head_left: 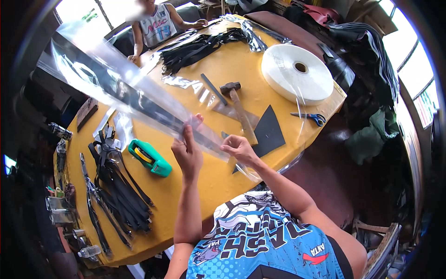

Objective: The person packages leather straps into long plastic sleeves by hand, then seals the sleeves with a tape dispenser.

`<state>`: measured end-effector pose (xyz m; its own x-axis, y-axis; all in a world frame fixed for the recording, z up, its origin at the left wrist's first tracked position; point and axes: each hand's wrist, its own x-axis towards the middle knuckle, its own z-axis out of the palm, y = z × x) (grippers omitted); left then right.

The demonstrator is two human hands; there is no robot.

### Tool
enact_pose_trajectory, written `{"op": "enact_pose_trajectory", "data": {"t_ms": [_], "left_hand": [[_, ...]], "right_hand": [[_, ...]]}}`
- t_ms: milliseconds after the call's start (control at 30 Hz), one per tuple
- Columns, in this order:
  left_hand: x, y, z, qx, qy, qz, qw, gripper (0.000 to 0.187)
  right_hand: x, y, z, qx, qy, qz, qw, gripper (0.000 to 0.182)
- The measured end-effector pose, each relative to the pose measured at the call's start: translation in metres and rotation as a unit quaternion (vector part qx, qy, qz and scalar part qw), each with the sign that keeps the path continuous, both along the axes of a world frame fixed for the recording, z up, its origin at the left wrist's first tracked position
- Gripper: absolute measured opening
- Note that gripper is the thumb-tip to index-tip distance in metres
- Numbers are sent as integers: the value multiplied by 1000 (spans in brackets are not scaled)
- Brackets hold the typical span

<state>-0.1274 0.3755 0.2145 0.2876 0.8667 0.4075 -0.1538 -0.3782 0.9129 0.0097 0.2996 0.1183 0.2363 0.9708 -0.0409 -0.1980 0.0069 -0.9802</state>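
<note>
A long clear plastic sleeve [139,95] stretches from the upper left down to my hands, with a dark band showing along its length. Around its lower part, my left hand [188,149] grips it between thumb and fingers. At the near end, my right hand [239,149] pinches the plastic with thumb and fingertips. Below the right hand, a clear strip [299,123] curves past the table edge and up toward the big white roll [297,74]. A hammer [239,111] lies just beyond the right hand, beside a black triangular piece [271,135].
On the yellow table [186,209] stand a green tape dispenser [150,158] and bundles of black straps [123,195]. Blue-handled scissors [317,119] lie near the right edge. More black strips [200,49] lie at the far side, where another person [160,28] sits.
</note>
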Motion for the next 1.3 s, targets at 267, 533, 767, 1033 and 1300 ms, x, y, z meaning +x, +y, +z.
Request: {"op": "enact_pose_trajectory", "data": {"t_ms": [267,533,767,1033,1300], "left_hand": [[-14,65,-12,-160,-80,5,984,32],[-29,134,-46,-321,-213,-43,922,33],[-18,149,-97,-396,-184,-78,896,36],[-10,152,-133,-468,-158,-89,865,36],[-9,144,-168,-485,-195,-135,842,41]], "right_hand": [[18,-24,-24,-68,-64,-60,994,28],[35,-64,2,-77,-236,-259,933,38],[53,-91,21,-118,-42,-43,991,33],[58,-105,31,-140,78,36,986,21],[52,-108,47,-85,67,29,994,20]]}}
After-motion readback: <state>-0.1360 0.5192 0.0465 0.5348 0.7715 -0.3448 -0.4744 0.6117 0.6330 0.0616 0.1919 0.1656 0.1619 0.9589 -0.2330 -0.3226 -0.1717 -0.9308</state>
